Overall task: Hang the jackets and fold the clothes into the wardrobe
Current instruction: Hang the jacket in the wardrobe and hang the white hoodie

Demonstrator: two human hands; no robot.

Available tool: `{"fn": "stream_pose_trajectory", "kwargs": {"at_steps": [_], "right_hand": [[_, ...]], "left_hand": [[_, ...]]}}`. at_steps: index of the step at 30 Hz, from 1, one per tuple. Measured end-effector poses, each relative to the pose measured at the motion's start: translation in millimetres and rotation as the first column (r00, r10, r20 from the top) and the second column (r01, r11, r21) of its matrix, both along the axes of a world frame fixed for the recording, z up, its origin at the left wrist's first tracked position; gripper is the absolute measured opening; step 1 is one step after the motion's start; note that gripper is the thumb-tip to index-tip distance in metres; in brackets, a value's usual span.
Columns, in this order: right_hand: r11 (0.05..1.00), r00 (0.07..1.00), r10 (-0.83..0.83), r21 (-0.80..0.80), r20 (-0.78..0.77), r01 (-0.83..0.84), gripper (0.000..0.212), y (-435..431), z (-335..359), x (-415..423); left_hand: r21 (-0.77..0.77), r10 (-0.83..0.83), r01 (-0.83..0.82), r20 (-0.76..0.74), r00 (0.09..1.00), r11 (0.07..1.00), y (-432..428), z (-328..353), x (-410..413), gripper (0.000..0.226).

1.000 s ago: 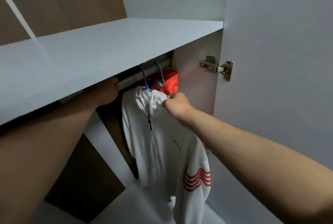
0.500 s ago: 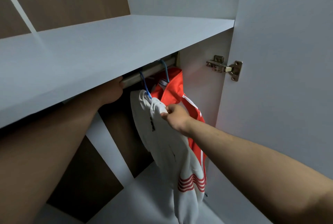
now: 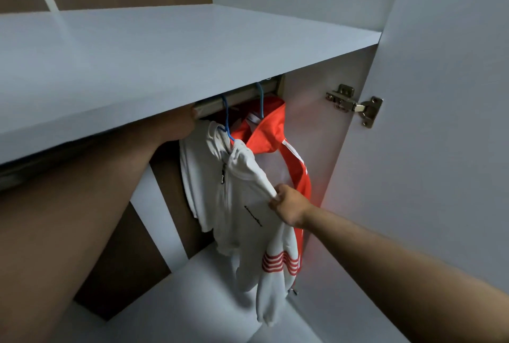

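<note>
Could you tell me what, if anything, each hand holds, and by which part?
The right hand pinches the white jacket by its shoulder fabric. The left hand is up at the rail, fingers hidden: cannot tell.

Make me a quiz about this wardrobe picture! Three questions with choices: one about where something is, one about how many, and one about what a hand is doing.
1. Where is the red jacket?
A. lying folded flat
B. dropped on the floor
C. hanging right of the white jacket, nearer the hinge

2. How many blue hangers hook over the rail?
A. one
B. two
C. four

3. What is the right hand doing?
A. pinching the white jacket's cloth
B. hanging open, touching nothing
C. gripping a blue hanger

Answers:
1 C: red cloth hangs under the rail, between the white jacket and the hinged side wall.
2 B: two blue hooks loop over the rail, one above each jacket.
3 A: the fingers bunch up white cloth near the sleeve top.
</note>
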State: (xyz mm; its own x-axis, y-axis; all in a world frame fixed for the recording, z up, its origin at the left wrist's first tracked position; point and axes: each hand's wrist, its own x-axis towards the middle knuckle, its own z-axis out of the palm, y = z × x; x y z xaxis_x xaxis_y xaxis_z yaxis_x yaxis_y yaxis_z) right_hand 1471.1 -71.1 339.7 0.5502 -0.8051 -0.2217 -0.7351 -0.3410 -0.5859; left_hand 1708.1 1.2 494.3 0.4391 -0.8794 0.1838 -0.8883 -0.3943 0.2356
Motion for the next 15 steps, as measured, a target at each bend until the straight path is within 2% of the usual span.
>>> {"fn": "stream_pose_trajectory", "kwargs": {"at_steps": [3,9,15], "right_hand": [[0.999,0.999,0.037,0.008,-0.040,-0.037,0.018,0.9,1.3,-14.7],[0.995,0.998,0.067,-0.080,0.007,-0.066,0.019,5.5,15.0,-39.9],[0.967,0.989,0.138,-0.209,-0.046,-0.144,0.044,15.2,41.2,-67.5]], "left_hand": [[-0.008,0.002,-0.002,0.064,0.998,1.000,0.4,-2.5,2.5,0.027],[-0.058,0.020,-0.004,0.284,0.959,0.998,5.9,-7.9,2.4,0.025],[-0.034,-0.028,0.043,0.374,0.927,0.998,14.4,-30.9,-11.0,0.066]]}}
